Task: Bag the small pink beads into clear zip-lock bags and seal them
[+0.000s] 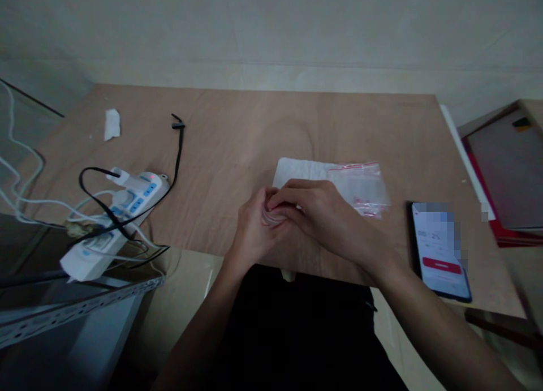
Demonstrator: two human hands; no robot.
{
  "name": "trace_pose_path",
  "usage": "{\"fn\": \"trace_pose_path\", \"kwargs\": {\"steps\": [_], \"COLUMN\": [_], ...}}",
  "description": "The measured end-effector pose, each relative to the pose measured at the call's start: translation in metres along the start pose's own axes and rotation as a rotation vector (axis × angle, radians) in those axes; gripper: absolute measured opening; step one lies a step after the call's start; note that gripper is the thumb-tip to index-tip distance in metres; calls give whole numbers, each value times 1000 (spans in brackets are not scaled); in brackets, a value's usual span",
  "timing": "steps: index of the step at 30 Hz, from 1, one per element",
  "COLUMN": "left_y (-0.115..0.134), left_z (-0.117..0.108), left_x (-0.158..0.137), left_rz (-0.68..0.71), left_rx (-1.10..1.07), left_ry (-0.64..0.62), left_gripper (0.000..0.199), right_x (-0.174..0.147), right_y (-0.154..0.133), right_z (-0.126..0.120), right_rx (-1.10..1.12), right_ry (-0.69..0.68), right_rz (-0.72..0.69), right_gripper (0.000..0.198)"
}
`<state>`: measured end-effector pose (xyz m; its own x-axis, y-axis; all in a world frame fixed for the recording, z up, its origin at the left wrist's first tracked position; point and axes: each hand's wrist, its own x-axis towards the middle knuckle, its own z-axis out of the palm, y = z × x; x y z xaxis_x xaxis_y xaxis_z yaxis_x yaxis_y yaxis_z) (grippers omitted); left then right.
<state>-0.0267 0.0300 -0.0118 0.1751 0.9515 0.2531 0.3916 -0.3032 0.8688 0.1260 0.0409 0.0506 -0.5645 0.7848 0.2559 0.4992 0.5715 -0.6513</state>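
Note:
My left hand (257, 224) is closed around a small pale, curved thing with reddish streaks (272, 217), close to the table's front edge. Bent over the same thing from the right, the fingers of my right hand (311, 204) pinch at its top. Most of it is hidden by my fingers, so I cannot tell its kind. Just beyond my right hand lies a white sheet (297, 169), partly covered by my hand. Clear zip bags (360, 184) with red seal strips rest on the sheet's right part.
A white power strip (142, 196) with plugs and tangled cables stands at the left edge. A black strap-like cord (180, 145) and a paper scrap (112, 124) lie on the wooden table (229, 136). At right are a lit phone (441, 255) and a box-like object (504, 170).

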Motion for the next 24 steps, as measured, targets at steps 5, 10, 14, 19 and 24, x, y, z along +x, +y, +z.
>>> {"fn": "trace_pose_path", "kwargs": {"steps": [5, 10, 14, 19, 24], "left_y": [1, -3, 0, 6, 12], "left_z": [6, 5, 0, -7, -6], "left_x": [3, 3, 0, -2, 2], "left_rz": [13, 39, 11, -64, -72], "left_rx": [-106, -116, -228, -325, -350], "left_ry": [-2, 55, 38, 72, 144], "left_gripper": [28, 43, 53, 12, 13], "right_x": [-5, -11, -19, -28, -35], "right_y": [-4, 1, 13, 19, 20], "right_z": [-3, -8, -13, -18, -13], "right_rx": [-87, -152, -141, 24, 164], "right_ry": [-90, -88, 23, 113, 227], "right_rz": [25, -67, 16, 153, 257], "right_gripper": [20, 15, 16, 11, 12]}}
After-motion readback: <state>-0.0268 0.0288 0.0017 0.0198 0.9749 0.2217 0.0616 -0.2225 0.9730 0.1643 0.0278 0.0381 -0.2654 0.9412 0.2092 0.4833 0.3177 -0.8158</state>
